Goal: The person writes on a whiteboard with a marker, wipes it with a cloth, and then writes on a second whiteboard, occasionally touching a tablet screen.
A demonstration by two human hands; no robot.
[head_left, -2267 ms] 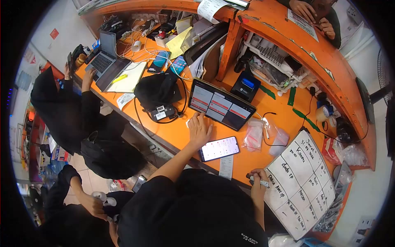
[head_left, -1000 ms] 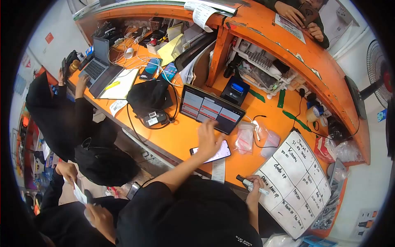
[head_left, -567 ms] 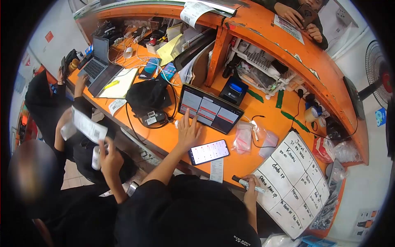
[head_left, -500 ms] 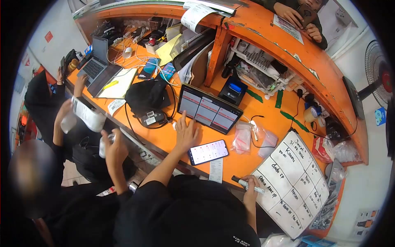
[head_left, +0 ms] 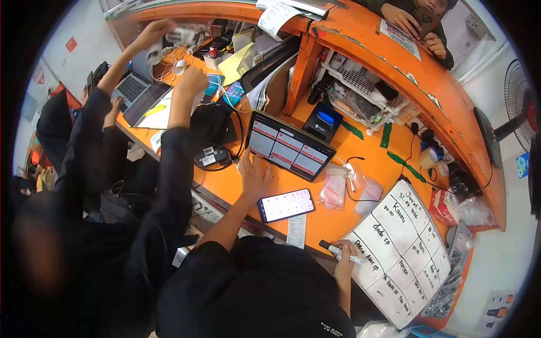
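My left hand (head_left: 256,177) rests at the lower left edge of a tablet (head_left: 287,147), fingers stretched out and holding nothing. Red-and-white panels fill the tablet's screen. Below that hand lies a lit smartphone (head_left: 286,205), with a paper receipt (head_left: 296,231) partly under it. A marker pen (head_left: 342,253) is gripped in my right hand (head_left: 344,267), over the left edge of a whiteboard (head_left: 400,253) with a handwritten grid.
At left, a co-worker stretches both arms over the desk, past a laptop (head_left: 132,87) and an open notebook (head_left: 160,112). A card terminal (head_left: 322,125) stands behind the tablet. Plastic bags (head_left: 332,188) lie right of it. Across the counter (head_left: 389,34), another person holds a phone (head_left: 426,22).
The tablet's panels have shifted into a different layout. The co-worker's arms have swung up and forward over the desk with a white item. My right hand keeps the marker in place.
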